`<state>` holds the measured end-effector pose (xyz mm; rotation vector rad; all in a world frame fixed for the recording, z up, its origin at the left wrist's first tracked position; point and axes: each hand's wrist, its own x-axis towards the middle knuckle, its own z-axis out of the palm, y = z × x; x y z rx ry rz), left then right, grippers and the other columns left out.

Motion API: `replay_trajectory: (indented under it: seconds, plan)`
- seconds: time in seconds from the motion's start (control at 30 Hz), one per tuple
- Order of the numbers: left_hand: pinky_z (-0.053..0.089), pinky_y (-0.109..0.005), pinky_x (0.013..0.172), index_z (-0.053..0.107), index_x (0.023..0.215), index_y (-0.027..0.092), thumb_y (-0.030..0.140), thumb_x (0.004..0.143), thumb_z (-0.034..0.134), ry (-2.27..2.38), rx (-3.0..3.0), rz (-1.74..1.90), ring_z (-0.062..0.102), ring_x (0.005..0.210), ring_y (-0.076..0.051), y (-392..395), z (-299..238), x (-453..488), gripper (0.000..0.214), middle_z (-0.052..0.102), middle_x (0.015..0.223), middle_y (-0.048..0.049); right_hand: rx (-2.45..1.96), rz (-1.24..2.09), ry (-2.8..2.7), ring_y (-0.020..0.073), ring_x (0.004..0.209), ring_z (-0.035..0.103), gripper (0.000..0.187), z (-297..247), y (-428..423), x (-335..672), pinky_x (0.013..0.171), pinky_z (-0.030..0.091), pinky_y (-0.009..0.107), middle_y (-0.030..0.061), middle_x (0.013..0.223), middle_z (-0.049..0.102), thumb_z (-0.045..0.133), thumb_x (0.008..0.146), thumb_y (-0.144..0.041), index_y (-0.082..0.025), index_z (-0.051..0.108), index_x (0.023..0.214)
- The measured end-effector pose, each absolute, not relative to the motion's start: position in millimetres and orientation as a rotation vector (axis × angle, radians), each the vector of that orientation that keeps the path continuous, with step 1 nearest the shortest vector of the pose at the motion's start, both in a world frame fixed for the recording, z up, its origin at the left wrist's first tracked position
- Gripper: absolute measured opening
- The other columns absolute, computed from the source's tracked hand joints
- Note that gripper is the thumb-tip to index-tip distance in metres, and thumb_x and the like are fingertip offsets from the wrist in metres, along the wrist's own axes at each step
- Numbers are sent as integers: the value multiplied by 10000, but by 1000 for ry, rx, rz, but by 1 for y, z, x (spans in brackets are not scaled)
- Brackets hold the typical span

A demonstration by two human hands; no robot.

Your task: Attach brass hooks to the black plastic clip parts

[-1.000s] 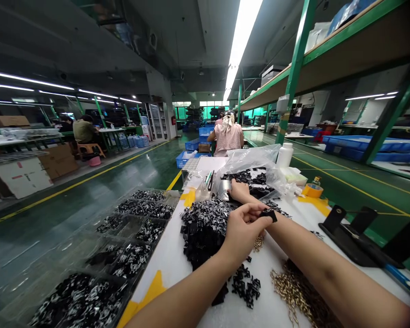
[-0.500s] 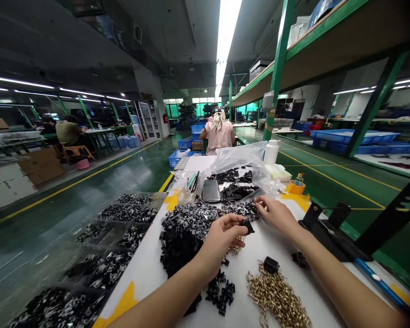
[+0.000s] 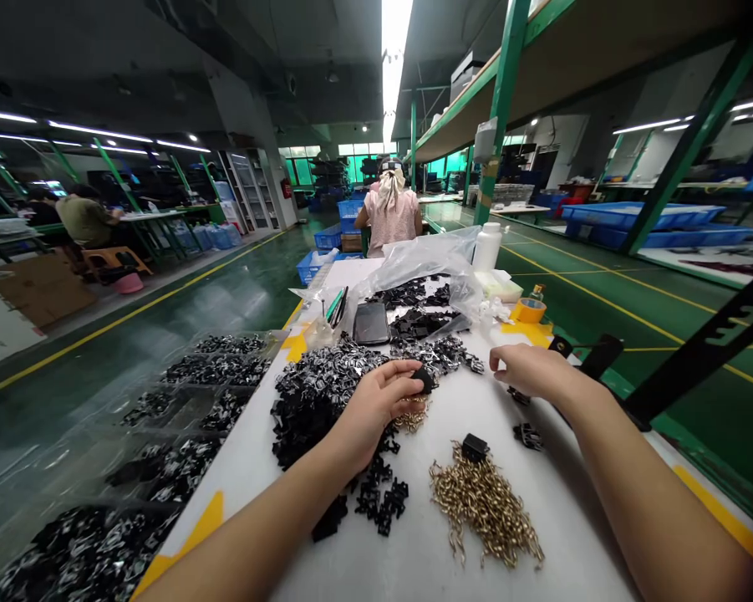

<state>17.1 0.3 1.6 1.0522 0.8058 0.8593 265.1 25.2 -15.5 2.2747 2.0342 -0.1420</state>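
The white workbench [image 3: 577,518] carries loose parts with little to keep them apart, and that seems the main risk. The heap of black-and-silver clips [image 3: 313,410] at 9 o'clock from the left hand [image 3: 376,410] runs up to a small spill of brass hooks [image 3: 412,420] under that hand, so a careless sweep could mix them. The heap also lies close to the bench's left edge, where a dragging forearm could push clips over.

Beyond that edge at 9 o'clock, a clear compartmented plastic tray [image 3: 191,422] holds similar clips in every cell in view. At 12 o'clock, a clear plastic bag [image 3: 414,259] lies among black pieces, and its contents are hard to tell apart. A larger pile of brass hooks [image 3: 482,502] sits at 5 o'clock, topped by a black block [image 3: 475,447].

The left hand's curled fingers and thumb are pressed together, pinching a small black piece [image 3: 422,381]. The right hand [image 3: 530,372] is loosely spread, holding nothing visible, just above two small black pieces [image 3: 519,395]; whether it touches them cannot be told.
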Motion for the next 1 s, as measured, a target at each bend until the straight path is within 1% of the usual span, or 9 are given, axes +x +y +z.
replay_trajectory:
  seconds: [0.07,0.17,0.3,0.4,0.47,0.57,0.7,0.87,1.0]
  plan:
    - [477,-243,759,605,1008,144,190,724,642,809,1076,834,531,777,-104,1,2,18,290,569,938,-46,2245,-176,2018,133,760,560,217,-16,26,267,692,459,316,33,907,608,540,843,-350,-170,591,954]
    - [467,-258,800,633,956,143,184,717,634,807,1125,823,548,788,-112,1,2,18,243,592,950,-52,2222,-211,2000,129,751,558,220,-14,26,272,675,461,305,34,902,609,542,841,-356,-170,593,947]
    - [462,-274,806,626,933,156,209,720,634,807,1170,821,564,784,-124,2,1,18,220,604,899,-44,2215,-249,1969,136,691,558,174,-9,24,281,593,441,282,53,859,624,576,793,-305,-167,618,891]
    - [461,-279,809,617,951,158,218,722,643,802,1174,829,563,761,-118,2,0,18,239,601,865,-35,2156,-335,2015,164,640,572,113,-4,20,279,516,400,267,67,792,645,600,725,-244,-205,647,819]
    - [462,-275,806,614,952,158,211,721,647,797,1170,829,562,774,-115,3,0,18,240,600,871,-31,2072,-427,2086,170,619,578,97,-1,16,269,491,385,261,57,760,650,606,703,-247,-230,653,786]
    - [465,-272,794,603,944,149,205,727,644,794,1160,816,571,829,-131,3,1,18,228,605,907,-44,1910,-585,2212,158,632,586,95,5,10,250,504,401,253,34,782,656,593,710,-266,-244,650,783]
    - [466,-276,777,591,934,144,215,734,646,789,1156,793,589,851,-151,2,3,19,219,607,906,-53,1721,-773,2287,136,643,593,144,12,0,234,512,420,233,6,792,655,553,718,-198,-259,651,804]
    - [466,-280,771,592,931,147,212,745,642,775,1169,786,592,831,-148,3,3,18,203,591,888,-39,1650,-937,2155,99,447,540,222,11,-7,232,341,373,205,12,838,641,542,693,-165,-267,624,873]
    - [476,-280,763,598,925,143,205,739,643,773,1152,792,586,780,-126,5,2,17,201,593,886,-39,1612,-988,2089,72,368,503,229,9,-8,226,294,358,194,14,856,626,535,656,-127,-235,596,848]
